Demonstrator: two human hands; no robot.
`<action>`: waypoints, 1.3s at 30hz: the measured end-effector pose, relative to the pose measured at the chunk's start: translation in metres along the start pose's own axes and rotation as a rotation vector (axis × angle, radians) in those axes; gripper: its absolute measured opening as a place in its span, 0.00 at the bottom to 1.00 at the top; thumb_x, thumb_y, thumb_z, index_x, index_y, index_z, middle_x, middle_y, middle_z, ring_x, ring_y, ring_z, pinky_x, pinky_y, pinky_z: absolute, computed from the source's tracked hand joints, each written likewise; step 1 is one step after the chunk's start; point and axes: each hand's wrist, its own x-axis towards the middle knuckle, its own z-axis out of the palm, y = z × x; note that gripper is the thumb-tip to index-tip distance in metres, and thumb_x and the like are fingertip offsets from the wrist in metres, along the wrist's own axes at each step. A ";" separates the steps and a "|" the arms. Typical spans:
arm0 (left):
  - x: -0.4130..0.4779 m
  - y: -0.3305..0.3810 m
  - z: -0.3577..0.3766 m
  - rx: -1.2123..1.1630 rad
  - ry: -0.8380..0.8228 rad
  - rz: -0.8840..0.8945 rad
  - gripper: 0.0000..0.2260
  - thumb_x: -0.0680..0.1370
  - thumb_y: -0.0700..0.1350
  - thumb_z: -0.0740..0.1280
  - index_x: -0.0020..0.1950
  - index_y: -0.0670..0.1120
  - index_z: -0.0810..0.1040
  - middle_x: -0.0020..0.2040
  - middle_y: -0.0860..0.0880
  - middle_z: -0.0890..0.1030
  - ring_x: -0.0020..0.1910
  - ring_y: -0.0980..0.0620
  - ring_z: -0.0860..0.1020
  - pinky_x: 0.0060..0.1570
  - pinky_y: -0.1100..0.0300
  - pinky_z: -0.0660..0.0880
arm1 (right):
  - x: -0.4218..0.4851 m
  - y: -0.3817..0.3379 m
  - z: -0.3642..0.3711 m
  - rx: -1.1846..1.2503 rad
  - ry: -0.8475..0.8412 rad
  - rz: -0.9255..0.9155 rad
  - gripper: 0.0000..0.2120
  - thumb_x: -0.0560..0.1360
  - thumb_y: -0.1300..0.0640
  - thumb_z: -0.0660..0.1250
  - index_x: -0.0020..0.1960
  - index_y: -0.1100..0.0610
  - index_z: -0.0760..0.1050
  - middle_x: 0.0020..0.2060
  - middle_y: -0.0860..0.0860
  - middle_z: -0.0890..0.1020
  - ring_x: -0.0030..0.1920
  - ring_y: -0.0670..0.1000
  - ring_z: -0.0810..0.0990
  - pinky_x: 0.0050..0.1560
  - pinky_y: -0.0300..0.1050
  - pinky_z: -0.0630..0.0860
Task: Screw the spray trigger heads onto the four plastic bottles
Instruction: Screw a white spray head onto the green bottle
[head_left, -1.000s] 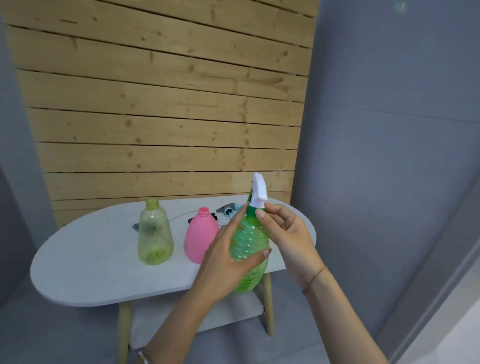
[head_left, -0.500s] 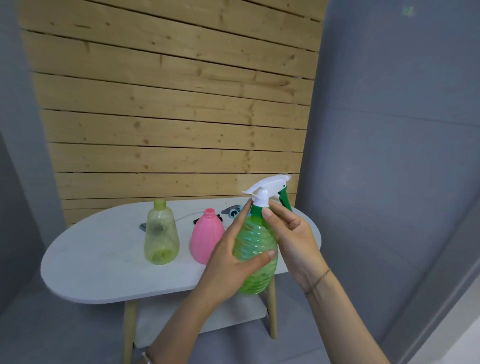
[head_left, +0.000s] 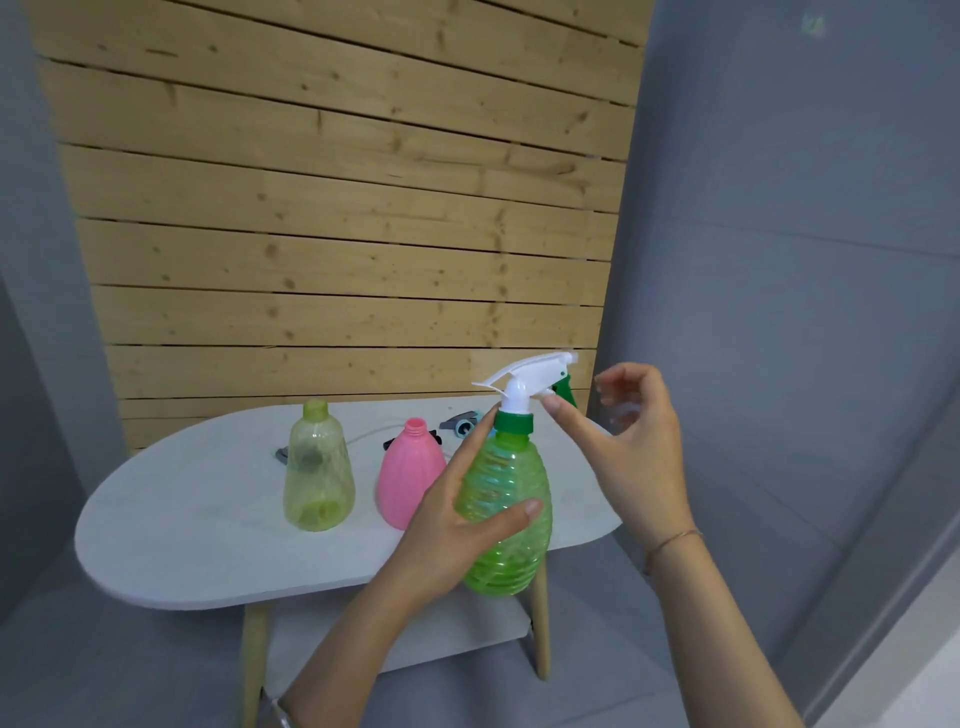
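Note:
My left hand (head_left: 452, 525) grips a ribbed green bottle (head_left: 506, 514) held upright above the table's front edge. A white spray trigger head (head_left: 524, 382) with a green collar sits on its neck, nozzle pointing right. My right hand (head_left: 631, 441) hovers just right of the head with fingers spread; only the thumb tip is near the white stem. On the table stand a pale yellow-green bottle (head_left: 318, 467) and a pink bottle (head_left: 408, 475), both with bare necks. Loose trigger heads lie behind them: a blue-grey one (head_left: 462, 422), a dark one (head_left: 283, 453), and a black one mostly hidden behind the pink bottle.
The white oval table (head_left: 208, 530) has wooden legs and a lower shelf. A wooden slat wall (head_left: 337, 234) rises behind it, grey walls flank both sides, and a grey floor lies below.
The trigger head turned from edge-on to nozzle pointing right. My right hand has since come off the collar and opened, moving slightly right. The left hand keeps its hold.

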 end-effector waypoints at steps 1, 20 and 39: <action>-0.001 0.000 0.001 0.010 -0.017 -0.001 0.35 0.67 0.56 0.75 0.68 0.74 0.61 0.65 0.67 0.75 0.64 0.65 0.73 0.54 0.74 0.72 | 0.003 0.001 -0.004 0.037 -0.117 0.073 0.22 0.64 0.46 0.77 0.54 0.53 0.77 0.50 0.44 0.81 0.52 0.42 0.79 0.54 0.35 0.72; -0.002 -0.001 0.005 0.143 0.014 -0.014 0.35 0.66 0.59 0.73 0.65 0.78 0.58 0.67 0.72 0.69 0.67 0.69 0.67 0.65 0.63 0.67 | -0.006 0.001 0.003 0.364 -0.383 0.330 0.09 0.69 0.62 0.75 0.49 0.59 0.84 0.43 0.50 0.88 0.45 0.42 0.85 0.41 0.27 0.75; -0.005 -0.007 -0.005 0.148 0.022 -0.057 0.43 0.65 0.50 0.79 0.68 0.72 0.55 0.60 0.62 0.76 0.55 0.70 0.77 0.48 0.78 0.71 | -0.011 0.003 0.012 0.389 -0.419 0.387 0.05 0.67 0.60 0.77 0.42 0.54 0.85 0.41 0.49 0.87 0.42 0.44 0.85 0.41 0.31 0.77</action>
